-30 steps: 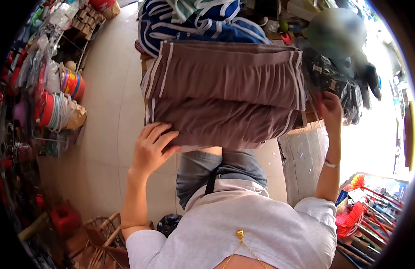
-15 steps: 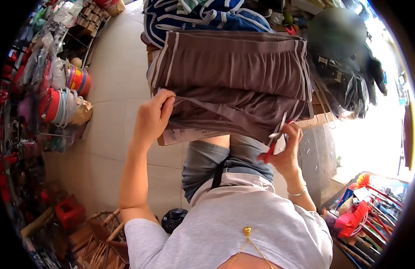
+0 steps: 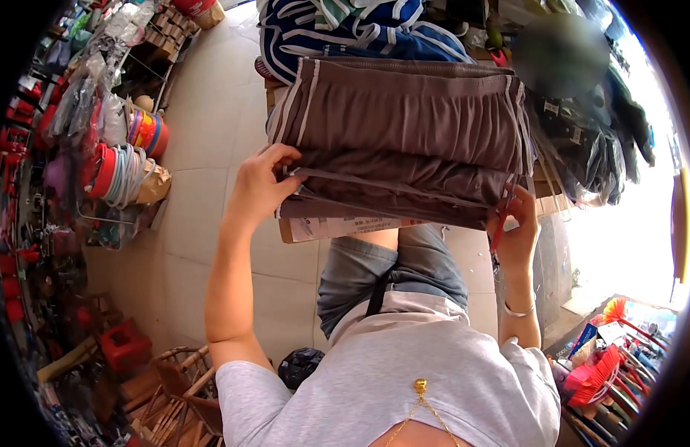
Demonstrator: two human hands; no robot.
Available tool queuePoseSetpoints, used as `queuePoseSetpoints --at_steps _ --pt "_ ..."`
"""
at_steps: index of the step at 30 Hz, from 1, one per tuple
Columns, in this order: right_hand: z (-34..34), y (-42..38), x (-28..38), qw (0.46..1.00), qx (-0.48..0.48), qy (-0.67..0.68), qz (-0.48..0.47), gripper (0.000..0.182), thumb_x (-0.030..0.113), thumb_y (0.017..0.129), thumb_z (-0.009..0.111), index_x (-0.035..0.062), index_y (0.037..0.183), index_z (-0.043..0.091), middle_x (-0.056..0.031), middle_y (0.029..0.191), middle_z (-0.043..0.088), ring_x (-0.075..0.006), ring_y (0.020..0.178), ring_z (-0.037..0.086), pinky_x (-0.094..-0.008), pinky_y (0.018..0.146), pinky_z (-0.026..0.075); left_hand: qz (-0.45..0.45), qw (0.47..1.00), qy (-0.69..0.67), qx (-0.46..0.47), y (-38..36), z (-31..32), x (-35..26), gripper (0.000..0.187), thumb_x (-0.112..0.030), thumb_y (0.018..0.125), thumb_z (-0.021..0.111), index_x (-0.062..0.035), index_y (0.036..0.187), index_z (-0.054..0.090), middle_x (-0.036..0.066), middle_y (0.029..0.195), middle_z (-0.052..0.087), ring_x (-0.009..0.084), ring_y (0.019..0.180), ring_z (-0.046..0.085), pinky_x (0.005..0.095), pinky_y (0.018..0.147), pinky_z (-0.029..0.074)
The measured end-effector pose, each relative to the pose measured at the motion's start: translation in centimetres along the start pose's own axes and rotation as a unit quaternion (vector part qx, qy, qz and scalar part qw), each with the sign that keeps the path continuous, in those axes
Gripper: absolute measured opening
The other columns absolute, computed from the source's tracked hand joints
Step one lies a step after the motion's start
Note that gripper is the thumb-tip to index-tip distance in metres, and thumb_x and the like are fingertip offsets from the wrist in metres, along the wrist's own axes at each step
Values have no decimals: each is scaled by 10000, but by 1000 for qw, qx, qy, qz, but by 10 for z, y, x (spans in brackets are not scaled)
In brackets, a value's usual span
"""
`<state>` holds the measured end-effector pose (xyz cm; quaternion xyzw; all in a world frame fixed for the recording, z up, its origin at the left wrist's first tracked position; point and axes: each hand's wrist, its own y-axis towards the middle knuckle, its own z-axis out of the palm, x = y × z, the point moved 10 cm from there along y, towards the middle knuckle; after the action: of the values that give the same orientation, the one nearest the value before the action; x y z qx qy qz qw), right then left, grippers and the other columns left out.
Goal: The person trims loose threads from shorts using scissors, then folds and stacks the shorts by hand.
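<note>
Brown garments (image 3: 412,112) with elastic waistbands and pale side stripes lie in a stack before me, apparently shorts or trousers. At the stack's near left corner, my left hand (image 3: 267,179) pinches the edge of a brown garment between thumb and fingers. My right hand (image 3: 518,220) is at the near right corner, closed around small red-handled scissors (image 3: 497,232). Their blades are mostly hidden against the cloth and behind my fingers. Under the cloth, a printed cardboard edge (image 3: 345,227) shows just above my knees.
Blue garments with white trim (image 3: 360,37) are piled behind the stack. Dark plastic-wrapped goods (image 3: 583,141) stand at the right. Shelves with coiled hose (image 3: 125,175) line the left. A black bag (image 3: 300,365) is on the floor, and brushes (image 3: 598,372) sit at lower right.
My right hand has moved up and right with the scissors, to the garment's right corner. The garment's near edge is now pulled straighter between my hands. The whole view has shifted slightly.
</note>
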<state>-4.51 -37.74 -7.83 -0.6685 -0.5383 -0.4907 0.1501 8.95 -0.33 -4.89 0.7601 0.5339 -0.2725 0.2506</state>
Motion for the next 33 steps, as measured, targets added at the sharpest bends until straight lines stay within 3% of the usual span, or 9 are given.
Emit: queuePoseSetpoints --at_steps 6,8,15,19,21,24,26,27,33 --pt "8 9 -27 960 31 244 137 432 -47 748 663 40 1155 547 10 791 556 -69 673 543 -205 643 457 -146 978 -131 76 -14 9 52 193 -94 834 703 -2 996 656 85 838 692 145 653 644 305 592 521" --pt "16 8 -32 899 6 387 205 442 -10 762 687 24 1176 536 -21 872 564 -81 733 563 -203 633 468 -127 796 -588 64 -20 19 58 200 -157 946 586 14 1029 645 115 955 701 204 808 694 344 699 582" --pt "50 2 -35 685 37 693 221 393 -18 850 584 74 1228 535 -56 1030 636 -213 991 640 -360 884 528 -25 433 -900 47 -16 46 50 289 -172 1021 386 13 1133 577 165 1204 625 295 1153 588 505 1042 436" --pt "56 5 -19 616 37 755 224 405 -5 842 582 89 1234 532 -46 1039 648 -207 1004 643 -403 909 520 71 366 -916 146 -7 58 14 290 -154 1010 381 20 1164 555 158 1216 602 263 1129 580 472 989 471" --pt "55 5 -25 613 40 762 203 427 1 839 584 92 1251 515 -55 1034 647 -220 1001 644 -411 915 517 -25 454 -889 50 -6 67 16 244 -119 996 415 9 1151 554 121 1150 615 232 1069 593 447 949 485" --pt "51 4 -20 629 51 751 192 458 -17 824 588 96 1257 487 -73 1003 631 -233 983 638 -406 908 512 -113 814 -526 -219 -22 38 49 203 -87 959 526 4 1137 562 96 1111 599 214 991 592 378 895 496" --pt "53 1 -20 663 44 720 201 519 -49 789 618 85 1264 458 -70 943 598 -199 914 621 -340 832 516 -22 905 -305 -297 -34 14 8 219 -87 944 561 8 1141 561 96 1116 600 211 974 591 359 875 492" --pt "53 0 -21 660 39 723 201 519 -49 789 618 85 1264 458 -70 943 598 -199 914 621 -340 832 516 76 928 -69 -358 -44 4 -35 240 -87 928 596 11 1145 560 95 1121 600 208 956 590 341 854 489" --pt "44 -3 -22 736 21 646 200 567 -44 749 673 77 1266 474 -36 875 562 -107 775 552 -241 688 462 293 948 -59 -107 -23 94 -179 321 -38 739 760 -1 1046 674 109 973 646 252 858 605 327 771 485"
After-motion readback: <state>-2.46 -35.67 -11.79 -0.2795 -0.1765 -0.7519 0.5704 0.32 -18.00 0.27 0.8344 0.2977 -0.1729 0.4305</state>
